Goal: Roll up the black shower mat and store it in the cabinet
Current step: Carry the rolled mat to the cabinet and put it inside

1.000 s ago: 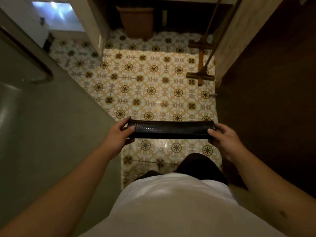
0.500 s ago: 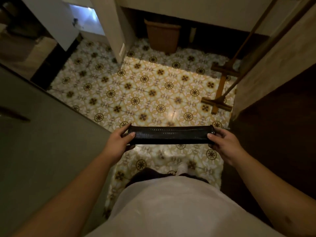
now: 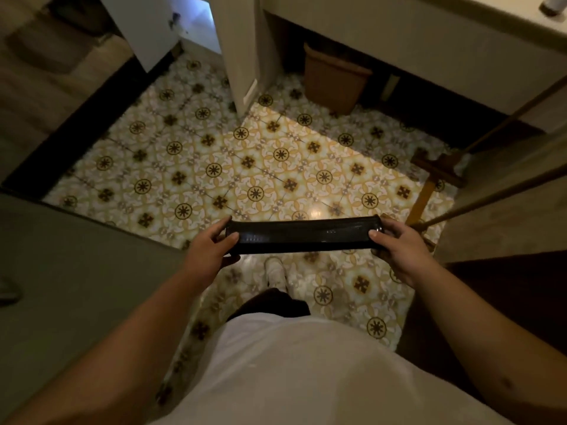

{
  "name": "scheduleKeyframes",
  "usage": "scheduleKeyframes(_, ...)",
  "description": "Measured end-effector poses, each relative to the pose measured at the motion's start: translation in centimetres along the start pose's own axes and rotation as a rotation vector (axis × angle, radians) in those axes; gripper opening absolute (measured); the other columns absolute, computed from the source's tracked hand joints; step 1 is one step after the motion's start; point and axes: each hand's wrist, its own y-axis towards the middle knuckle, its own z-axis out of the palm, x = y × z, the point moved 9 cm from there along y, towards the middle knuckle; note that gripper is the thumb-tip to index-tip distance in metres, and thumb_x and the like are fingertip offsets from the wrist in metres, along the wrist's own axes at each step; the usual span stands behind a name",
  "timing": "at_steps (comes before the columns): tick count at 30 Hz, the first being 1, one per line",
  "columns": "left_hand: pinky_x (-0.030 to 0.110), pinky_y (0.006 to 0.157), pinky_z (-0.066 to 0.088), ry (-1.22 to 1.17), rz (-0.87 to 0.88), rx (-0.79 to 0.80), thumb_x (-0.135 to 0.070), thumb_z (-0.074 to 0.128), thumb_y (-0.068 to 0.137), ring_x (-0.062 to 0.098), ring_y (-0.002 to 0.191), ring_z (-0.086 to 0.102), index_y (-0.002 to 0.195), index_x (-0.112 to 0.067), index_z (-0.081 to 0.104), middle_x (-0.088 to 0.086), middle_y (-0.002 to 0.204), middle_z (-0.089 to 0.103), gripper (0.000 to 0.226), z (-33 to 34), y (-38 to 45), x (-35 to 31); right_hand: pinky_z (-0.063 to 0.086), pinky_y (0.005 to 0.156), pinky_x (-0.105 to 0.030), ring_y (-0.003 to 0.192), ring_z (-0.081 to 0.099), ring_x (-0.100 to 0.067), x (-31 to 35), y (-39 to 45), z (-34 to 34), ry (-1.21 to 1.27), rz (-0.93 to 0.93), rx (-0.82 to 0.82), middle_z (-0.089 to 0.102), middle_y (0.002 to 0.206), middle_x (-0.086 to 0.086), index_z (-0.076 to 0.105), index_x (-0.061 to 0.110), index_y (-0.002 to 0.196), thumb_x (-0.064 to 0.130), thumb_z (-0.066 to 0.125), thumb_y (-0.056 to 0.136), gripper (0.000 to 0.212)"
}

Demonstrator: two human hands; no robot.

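Note:
The black shower mat is rolled into a long, glossy tube, held level in front of my waist above the patterned tile floor. My left hand grips its left end, thumb on top. My right hand grips its right end. A white cabinet door stands open at the upper left, with a lit space behind it. One white shoe shows below the mat.
A brown bin stands under a pale counter at the back. Wooden-handled mops lean at the right against a wall. A grey panel fills the left side and a dark surface the lower right.
The view has swung up and left while I step forward, bringing the open cabinet door and counter further into view. Both hands keep the rolled mat held level between them.

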Motion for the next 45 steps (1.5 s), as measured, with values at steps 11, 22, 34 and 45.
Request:
scheduleKeyframes(11,0.034,0.072,0.058,-0.123,0.007,-0.115,-0.012,0.06,0.093,0.024,0.1,0.065,0.139,-0.025,0.048,0.001,0.116,0.062,0.049,-4.9,8.5,-8.5,0.053,0.064,-0.027,0.085,0.068,-0.014,12.2,12.3,10.4,-0.136,-0.046,0.134,0.069,0.098,0.002,0.064,0.017,0.108,0.007,0.068,0.084,0.027)
scheduleKeyframes(22,0.033,0.072,0.057,-0.352,0.037,-0.475,-0.014,0.063,0.091,0.023,0.102,0.065,0.136,-0.028,0.052,-0.001,0.12,0.06,0.049,-10.9,14.3,-13.4,0.048,0.073,-0.03,0.093,0.061,-0.019,21.3,27.3,26.3,-0.316,-0.027,0.502,0.065,0.106,-0.004,0.058,0.011,0.12,0.006,0.063,0.087,0.034)
scheduleKeyframes(34,0.029,0.072,0.056,-0.514,0.096,-0.793,-0.016,0.062,0.092,0.015,0.096,0.069,0.141,-0.025,0.047,0.0,0.116,0.063,0.052,-14.1,18.5,-18.6,0.053,0.063,-0.026,0.085,0.069,-0.012,30.2,38.4,43.6,-0.505,-0.068,0.825,0.073,0.093,0.011,0.06,0.029,0.112,0.01,0.069,0.084,0.036)
scheduleKeyframes(45,0.028,0.071,0.056,-0.549,0.113,-0.86,-0.016,0.062,0.093,0.015,0.098,0.068,0.139,-0.029,0.048,-0.003,0.117,0.064,0.05,-26.0,23.5,-21.4,0.055,0.068,-0.028,0.09,0.069,-0.013,31.1,40.9,58.9,-0.539,-0.063,0.884,0.072,0.098,0.008,0.061,0.03,0.109,0.01,0.069,0.083,0.034)
